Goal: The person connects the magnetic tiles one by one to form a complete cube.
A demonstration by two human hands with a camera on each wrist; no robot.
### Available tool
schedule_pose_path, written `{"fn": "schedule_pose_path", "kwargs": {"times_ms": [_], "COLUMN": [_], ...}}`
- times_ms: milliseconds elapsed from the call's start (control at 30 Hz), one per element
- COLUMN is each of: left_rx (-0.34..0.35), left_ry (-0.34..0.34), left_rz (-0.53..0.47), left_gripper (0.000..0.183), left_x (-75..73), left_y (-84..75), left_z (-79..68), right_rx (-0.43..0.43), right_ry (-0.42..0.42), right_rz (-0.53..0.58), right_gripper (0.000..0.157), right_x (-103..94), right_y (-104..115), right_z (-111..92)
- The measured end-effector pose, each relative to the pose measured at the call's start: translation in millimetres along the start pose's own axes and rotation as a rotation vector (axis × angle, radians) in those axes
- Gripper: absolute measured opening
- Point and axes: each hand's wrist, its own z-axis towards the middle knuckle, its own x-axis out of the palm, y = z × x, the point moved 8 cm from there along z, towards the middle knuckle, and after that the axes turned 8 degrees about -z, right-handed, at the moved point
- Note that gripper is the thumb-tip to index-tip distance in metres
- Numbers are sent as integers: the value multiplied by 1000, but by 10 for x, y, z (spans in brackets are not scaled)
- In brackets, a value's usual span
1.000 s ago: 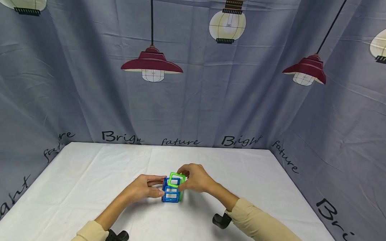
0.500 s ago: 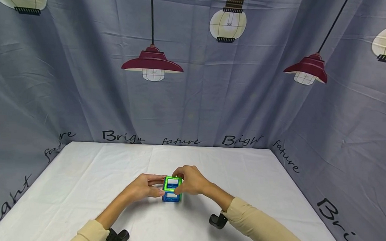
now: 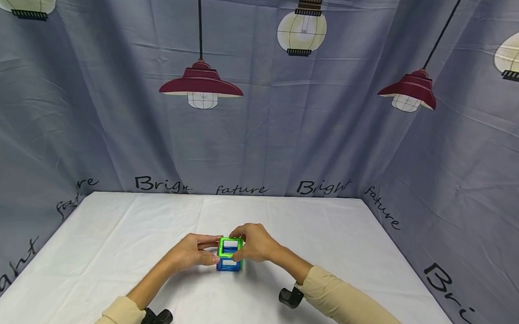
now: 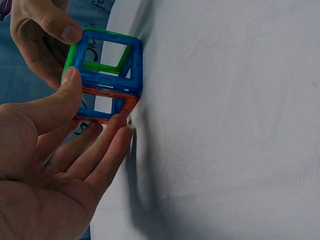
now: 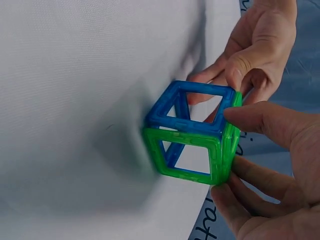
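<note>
A cube of magnetic tiles (image 3: 228, 269) stands on the table in the head view, with window-like frames for sides. Blue tiles (image 4: 106, 79) form its front and back, and an orange-red tile (image 4: 131, 104) its left side. Green tiles (image 5: 187, 175) make the right side and the top. My left hand (image 3: 193, 250) holds the cube from the left, thumb at the front edge and fingers at the left side. Over the top, my right hand (image 3: 259, 242) pinches the green top tile (image 3: 226, 255) between thumb and fingers; the tile lies flush on the cube.
White cloth covers the table (image 3: 143, 224). A grey curtain (image 3: 256, 147) printed with lamps and lettering hangs behind it and along both sides. Black wrist cameras (image 3: 290, 297) sit at both cuffs.
My right hand has moved the green tile left and down, from a tilt above the cube to flat on its top. My left hand has stayed at the cube's left side.
</note>
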Motion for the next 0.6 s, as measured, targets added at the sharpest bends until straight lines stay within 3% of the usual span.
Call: {"fn": "schedule_pose_path", "kwargs": {"times_ms": [600], "left_rx": [21], "left_ry": [26], "left_rz": [31], "left_gripper": [69], "left_x": [26], "left_y": [-39], "left_z": [-35], "right_rx": [52], "right_ry": [-12], "right_rz": [67], "right_gripper": [60], "right_x": [18], "right_y": [-98], "right_z": [-59]}}
